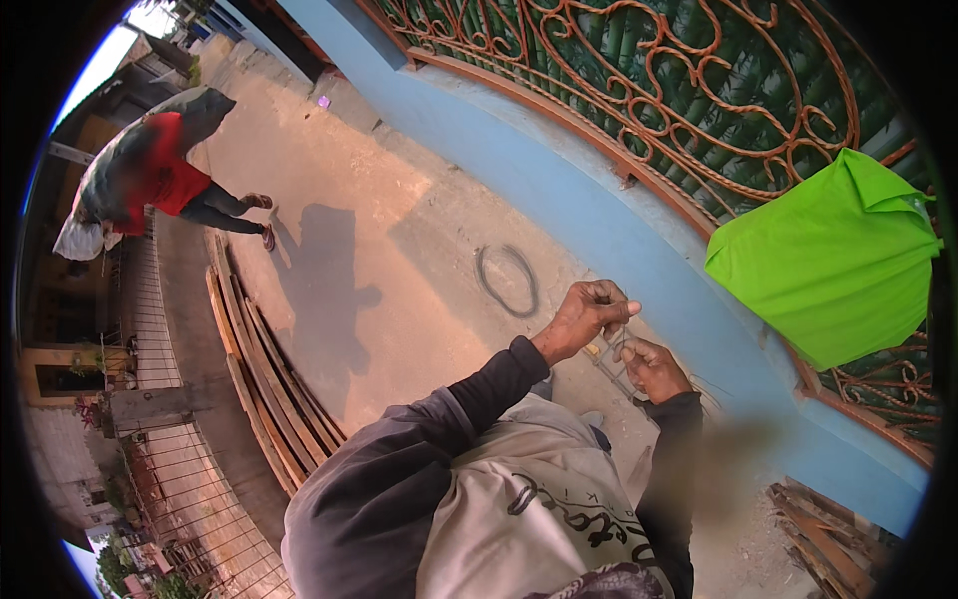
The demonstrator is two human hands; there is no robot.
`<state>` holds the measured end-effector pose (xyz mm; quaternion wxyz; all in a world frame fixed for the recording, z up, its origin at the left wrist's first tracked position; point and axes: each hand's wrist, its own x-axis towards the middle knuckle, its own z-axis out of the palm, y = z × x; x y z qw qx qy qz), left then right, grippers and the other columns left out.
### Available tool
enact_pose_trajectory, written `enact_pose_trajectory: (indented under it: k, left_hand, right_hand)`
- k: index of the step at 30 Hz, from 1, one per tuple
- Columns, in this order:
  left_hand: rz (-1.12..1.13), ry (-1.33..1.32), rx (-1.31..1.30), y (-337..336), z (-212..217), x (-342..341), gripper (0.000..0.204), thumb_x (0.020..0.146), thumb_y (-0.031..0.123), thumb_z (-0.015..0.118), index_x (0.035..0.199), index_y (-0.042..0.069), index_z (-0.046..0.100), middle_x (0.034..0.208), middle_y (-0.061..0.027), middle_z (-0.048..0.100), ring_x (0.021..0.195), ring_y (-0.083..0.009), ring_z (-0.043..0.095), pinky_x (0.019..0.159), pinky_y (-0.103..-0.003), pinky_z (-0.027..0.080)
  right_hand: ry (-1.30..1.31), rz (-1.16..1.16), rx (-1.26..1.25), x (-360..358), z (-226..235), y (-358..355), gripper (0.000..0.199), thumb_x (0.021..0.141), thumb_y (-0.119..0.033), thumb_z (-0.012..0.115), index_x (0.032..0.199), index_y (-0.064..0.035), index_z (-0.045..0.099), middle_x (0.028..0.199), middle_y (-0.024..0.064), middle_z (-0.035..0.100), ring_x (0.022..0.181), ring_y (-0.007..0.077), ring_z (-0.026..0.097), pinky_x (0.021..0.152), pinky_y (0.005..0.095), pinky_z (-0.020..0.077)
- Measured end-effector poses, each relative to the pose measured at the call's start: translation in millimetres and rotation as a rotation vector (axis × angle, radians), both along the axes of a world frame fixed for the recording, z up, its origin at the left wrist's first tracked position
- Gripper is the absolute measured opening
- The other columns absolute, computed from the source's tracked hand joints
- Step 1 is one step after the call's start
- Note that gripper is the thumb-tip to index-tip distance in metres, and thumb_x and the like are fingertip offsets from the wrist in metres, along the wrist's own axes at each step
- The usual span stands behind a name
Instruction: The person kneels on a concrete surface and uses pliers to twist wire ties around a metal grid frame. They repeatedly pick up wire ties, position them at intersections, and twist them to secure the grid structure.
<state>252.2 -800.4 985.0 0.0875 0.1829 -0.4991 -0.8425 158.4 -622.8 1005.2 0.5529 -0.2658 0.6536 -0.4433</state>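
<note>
My left hand (587, 317) is closed in a pinch, thumb pointing right, over the ground beside the blue wall. Just below and to its right, my right hand (654, 371) is closed too, fingers curled. A thin wire (625, 337) runs between the fingertips of both hands; its ends are too fine to follow. Under the hands, thin grey metal bars (607, 367) show in part, the rest hidden by my hands and sleeves. A coil of dark wire (507, 282) lies on the ground to the left of my left hand.
A low blue wall (559, 165) topped by an orange scrollwork fence (689, 90) runs along the right, with a bright green cloth (828, 262) over it. Long wooden planks (261, 374) lie at left; wood scraps (823, 534) lie lower right. A person in red (180, 165) walks at upper left, carrying a large sack.
</note>
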Motion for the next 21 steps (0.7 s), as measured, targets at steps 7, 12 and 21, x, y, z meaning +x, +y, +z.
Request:
enact_pose_trajectory:
  k: [7, 12, 21]
  left_hand:
    - [0.127, 0.004, -0.017, 23, 9, -14, 0.023, 0.088, 0.018, 0.075, 0.077, 0.007, 0.059, 0.067, -0.0046, 0.059, 0.057, -0.0111, 0.052, 0.056, -0.028, 0.042]
    - [0.123, -0.049, -0.234, 39, 19, -23, 0.026, 0.084, 0.020, 0.079, 0.073, 0.007, 0.060, 0.060, -0.0015, 0.056, 0.051, -0.0082, 0.048, 0.051, -0.024, 0.037]
    - [0.246, -0.078, -0.171, 83, 13, -48, 0.030, 0.084, 0.018, 0.081, 0.072, 0.003, 0.058, 0.060, -0.0047, 0.058, 0.047, -0.0092, 0.050, 0.043, -0.023, 0.040]
  right_hand:
    - [-0.186, -0.382, -0.364, -8, -46, 21, 0.025, 0.105, -0.028, 0.048, 0.094, -0.0072, 0.058, 0.064, -0.0057, 0.038, 0.053, 0.0046, 0.033, 0.050, 0.0233, 0.0291]
    - [-0.060, -0.221, -0.160, -23, -32, 40, 0.026, 0.103, -0.029, 0.050, 0.098, -0.0069, 0.062, 0.066, -0.0055, 0.039, 0.057, 0.0061, 0.037, 0.054, 0.0238, 0.0331]
    - [0.285, -0.177, -0.158, -50, -23, 80, 0.021, 0.099, -0.026, 0.057, 0.109, -0.0092, 0.065, 0.074, 0.0004, 0.053, 0.067, 0.0127, 0.050, 0.065, 0.0299, 0.0452]
